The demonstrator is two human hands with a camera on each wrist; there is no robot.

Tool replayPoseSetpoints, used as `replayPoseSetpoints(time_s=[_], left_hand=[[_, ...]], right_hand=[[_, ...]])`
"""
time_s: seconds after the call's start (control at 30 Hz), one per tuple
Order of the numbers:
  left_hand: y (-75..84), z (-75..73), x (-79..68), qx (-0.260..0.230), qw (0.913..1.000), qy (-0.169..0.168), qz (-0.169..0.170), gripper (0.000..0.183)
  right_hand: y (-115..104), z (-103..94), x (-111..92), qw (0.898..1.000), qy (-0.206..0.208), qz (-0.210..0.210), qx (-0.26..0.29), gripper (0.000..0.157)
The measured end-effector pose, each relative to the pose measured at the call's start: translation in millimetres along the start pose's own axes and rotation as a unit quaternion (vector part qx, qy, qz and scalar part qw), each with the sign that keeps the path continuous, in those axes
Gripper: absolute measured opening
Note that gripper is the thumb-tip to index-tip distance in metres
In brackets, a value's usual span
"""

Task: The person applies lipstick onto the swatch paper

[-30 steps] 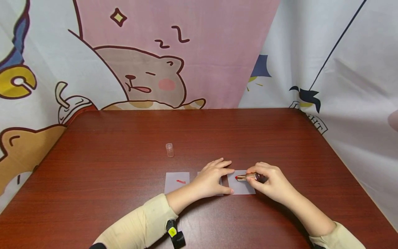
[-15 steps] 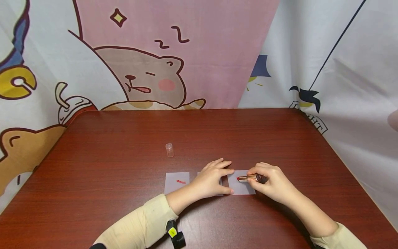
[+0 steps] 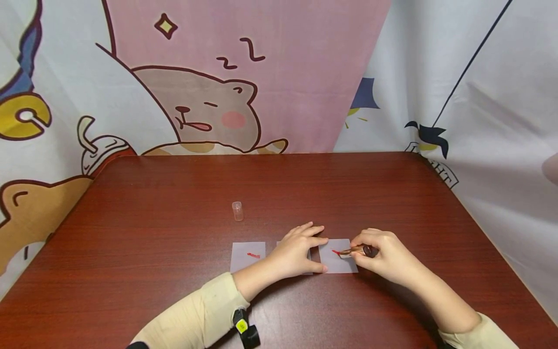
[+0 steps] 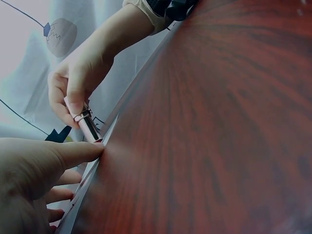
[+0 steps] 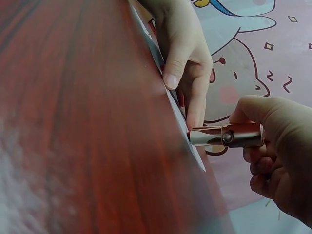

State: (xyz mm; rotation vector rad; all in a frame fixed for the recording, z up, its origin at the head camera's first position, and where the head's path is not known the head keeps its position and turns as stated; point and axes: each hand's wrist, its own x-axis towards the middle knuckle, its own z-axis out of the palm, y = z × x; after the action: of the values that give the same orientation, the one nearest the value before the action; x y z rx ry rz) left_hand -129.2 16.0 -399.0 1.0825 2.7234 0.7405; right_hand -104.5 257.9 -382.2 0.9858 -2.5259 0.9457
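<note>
My right hand (image 3: 385,254) pinches a lipstick (image 5: 226,135) with a shiny metallic tube between thumb and fingers. In the head view its red tip meets the right-hand white paper (image 3: 346,265), at the end of a short red streak (image 3: 334,251). My left hand (image 3: 294,252) lies with fingers spread, thumb and index fingertip on that paper's left edge. Beneath the left hand is a middle paper (image 3: 280,244), mostly hidden. To the left, another white paper (image 3: 241,252) bears a red smear (image 3: 253,255); the left forearm covers its lower corner.
A small clear cap (image 3: 237,211) stands on the brown wooden table (image 3: 174,208) beyond the papers. Behind the table hangs a cartoon-printed curtain (image 3: 301,72). A black strap with a camera (image 3: 246,328) sits on the left sleeve.
The lipstick has moved a little right and toward the person across the right-hand paper, and a red streak now shows behind its tip. The left hand has stayed in place.
</note>
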Motion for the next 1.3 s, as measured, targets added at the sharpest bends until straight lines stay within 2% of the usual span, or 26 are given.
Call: replayPoseSetpoints(time_s=[0.43, 0.8, 1.03, 1.3], left_hand=[[-0.4, 0.9, -0.6, 0.002, 1.0, 0.002, 0.0, 0.062], [0.4, 0.3, -0.1, 0.005, 1.0, 0.001, 0.0, 0.062], [1.3, 0.0, 0.6, 0.007, 1.0, -0.003, -0.001, 0.062], [-1.2, 1.5, 0.0, 0.015, 0.9999, 0.002, 0.004, 0.062]], right_hand=[[-1, -5.7, 1, 1.0, -0.014, -0.007, -0.004, 0.026], [5, -9.2, -4, 0.998, -0.03, 0.051, -0.014, 0.025], [7, -15.1, -6, 0.996, -0.007, 0.084, 0.001, 0.028], [5, -18.3, -3, 0.996, 0.03, 0.086, 0.008, 0.026]])
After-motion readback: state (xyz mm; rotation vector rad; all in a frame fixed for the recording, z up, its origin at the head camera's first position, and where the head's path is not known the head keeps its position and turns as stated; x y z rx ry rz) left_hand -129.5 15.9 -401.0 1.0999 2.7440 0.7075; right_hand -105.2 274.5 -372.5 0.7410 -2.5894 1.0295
